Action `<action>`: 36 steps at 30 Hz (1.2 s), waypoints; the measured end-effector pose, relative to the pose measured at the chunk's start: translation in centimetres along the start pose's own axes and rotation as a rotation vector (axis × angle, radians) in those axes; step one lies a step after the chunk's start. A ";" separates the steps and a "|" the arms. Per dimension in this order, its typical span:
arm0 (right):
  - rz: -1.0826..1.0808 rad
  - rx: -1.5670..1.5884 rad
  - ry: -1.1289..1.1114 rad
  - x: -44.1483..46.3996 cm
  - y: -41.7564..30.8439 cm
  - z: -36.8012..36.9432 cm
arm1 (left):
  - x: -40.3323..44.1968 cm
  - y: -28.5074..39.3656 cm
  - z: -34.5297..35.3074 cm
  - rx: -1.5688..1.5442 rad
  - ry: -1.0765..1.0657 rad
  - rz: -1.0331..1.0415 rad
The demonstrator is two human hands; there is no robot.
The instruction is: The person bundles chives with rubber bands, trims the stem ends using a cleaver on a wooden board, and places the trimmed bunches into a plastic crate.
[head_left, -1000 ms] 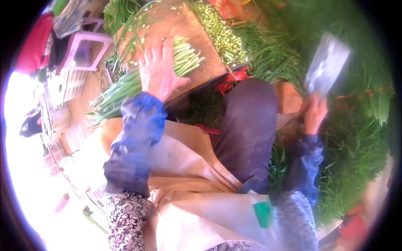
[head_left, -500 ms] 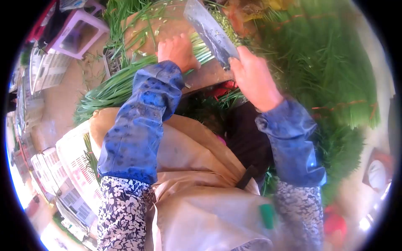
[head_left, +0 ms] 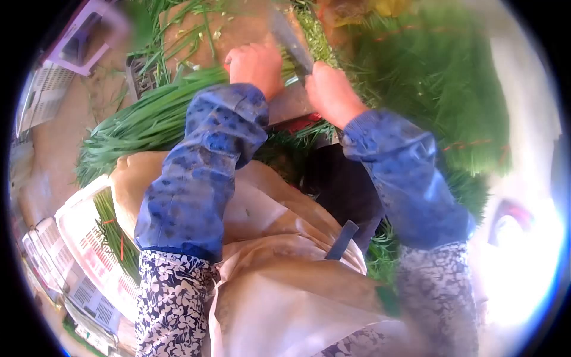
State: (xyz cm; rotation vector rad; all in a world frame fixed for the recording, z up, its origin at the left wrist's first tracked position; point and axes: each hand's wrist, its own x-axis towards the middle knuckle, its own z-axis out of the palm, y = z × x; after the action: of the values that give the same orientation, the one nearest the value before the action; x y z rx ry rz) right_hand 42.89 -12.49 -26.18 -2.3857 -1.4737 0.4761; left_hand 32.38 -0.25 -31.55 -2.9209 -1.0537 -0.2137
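My left hand is closed over a thick bundle of long green chives, pressing it on a brown cutting board. The leaves trail off to the left, past the board's edge. In my right hand is the handle of a cleaver. Its blade stands nearly edge-on, close to the right of my left hand, at the stalk end of the bundle. Whether the edge touches the stalks I cannot tell. Cut bits and loose leaves lie scattered on the board.
Large tied bundles of greens are heaped at the right. A white plastic basket holding a tied bunch of greens stands at lower left. A pink stool is at upper left. A beige apron covers my lap.
The cleaver has come down and left, from broadside above the board to nearly edge-on beside my left hand. The left hand keeps its hold on the chives. The view has shifted slightly.
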 end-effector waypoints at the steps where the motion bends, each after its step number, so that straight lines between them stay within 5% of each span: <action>1: -0.070 -0.009 0.043 0.0 0.6 0.6 | -0.4 0.4 -0.5 0.023 -0.039 -0.021; 2: 0.083 0.130 -0.153 -0.2 -0.2 -1.6 | -0.6 0.8 -0.6 0.012 -0.034 -0.017; 9: 0.042 0.012 -0.208 1.0 0.2 -1.5 | -1.3 1.6 -1.1 -0.004 -0.043 0.053; 11: -0.036 0.048 -0.177 -1.3 1.3 -1.8 | -1.2 1.4 -1.0 0.023 0.054 0.052; 13: -0.130 0.074 -0.016 -4.0 3.1 0.7 | -2.5 1.8 -0.5 -0.076 -0.148 0.066; 15: 0.142 -0.042 0.190 -5.8 2.3 5.6 | -1.8 3.4 -0.4 0.216 -0.074 -0.055; 17: 0.131 -0.102 0.033 -6.1 3.9 6.0 | -2.4 3.3 -0.9 -0.139 0.019 0.200; 21: 0.237 0.075 0.174 -7.2 3.6 1.8 | -2.6 4.9 -2.3 0.018 0.086 0.119; 23: 0.325 0.035 0.048 -6.9 4.9 0.8 | -1.8 4.6 -3.8 0.066 0.087 0.131; 29: 0.370 0.153 0.094 -5.6 6.5 -0.9 | -0.2 1.1 -2.2 -0.011 -0.181 0.113; 31: 0.062 0.319 0.135 -4.6 5.7 1.0 | 0.2 0.6 -2.3 -0.020 -0.288 0.071; 36: -0.003 0.294 0.038 -0.5 4.1 3.5 | -0.1 -0.2 -1.5 -0.054 -0.269 0.069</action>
State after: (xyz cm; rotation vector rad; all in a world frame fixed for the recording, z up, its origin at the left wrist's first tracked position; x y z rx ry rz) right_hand 44.49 -14.43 -31.02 -2.1502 -1.2914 0.5983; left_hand 32.06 -0.28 -30.06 -3.0919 -0.9858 0.1606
